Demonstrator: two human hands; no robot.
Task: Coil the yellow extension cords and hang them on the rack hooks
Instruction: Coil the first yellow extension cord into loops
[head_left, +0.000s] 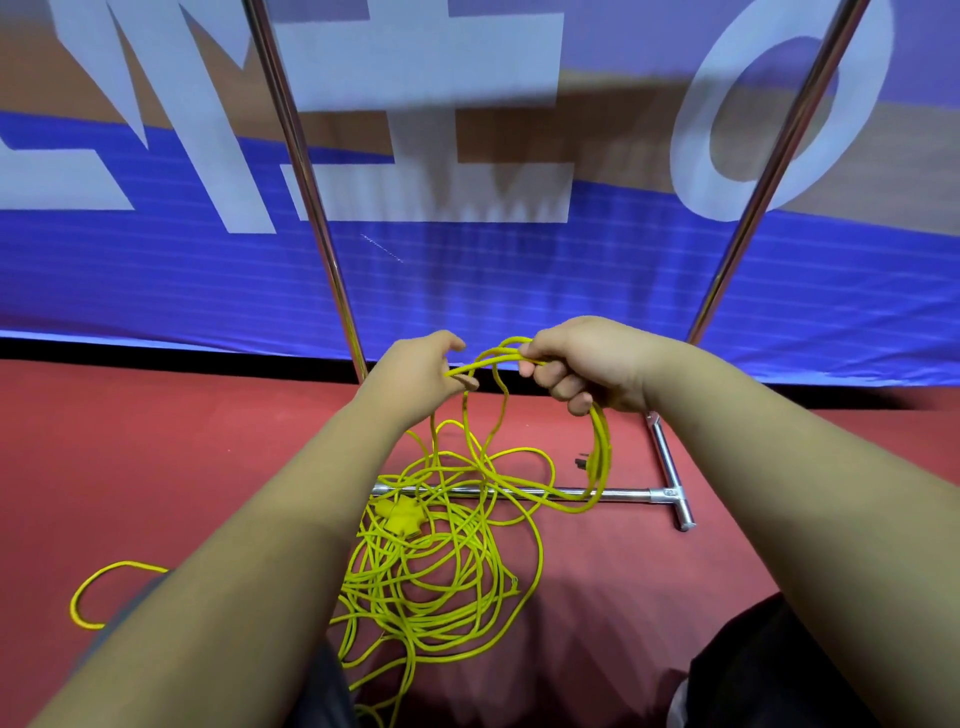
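Several loops of the yellow extension cord (431, 571) are gripped firmly in the right hand (582, 364), fingers curled round the bundle, held up above the rack's base bar (623, 493) and a little beyond it. One strand is led across from that bundle and is pinched between thumb and fingertips of the left hand (421, 379), raised above the bar's left end. The gathered loops are hung down from the right hand until their lowest bend is seen crossing the bar; whether the bar is touched cannot be told. A plug (584, 464) is dangled just above the bar's right half. The rest of the cord is heaped in a loose tangle on the near side of the bar and spilled across its left end, where a yellow socket block (397, 512) is laid right beside it. One stray loop (83, 597) is flung well out to the near left of the bar. Beyond the bar, the room is closed off by the bottom edge of a blue banner (467, 270), and a left upright (306, 197) and a right upright (769, 171) are seen rising there, with an open gap kept between them. A wide stretch of red floor (156, 467) is spread left of the bar and on the near side of its T-shaped foot (670, 478). Large white letter shapes are printed on the banner, one rounded like an O; no word can be read.
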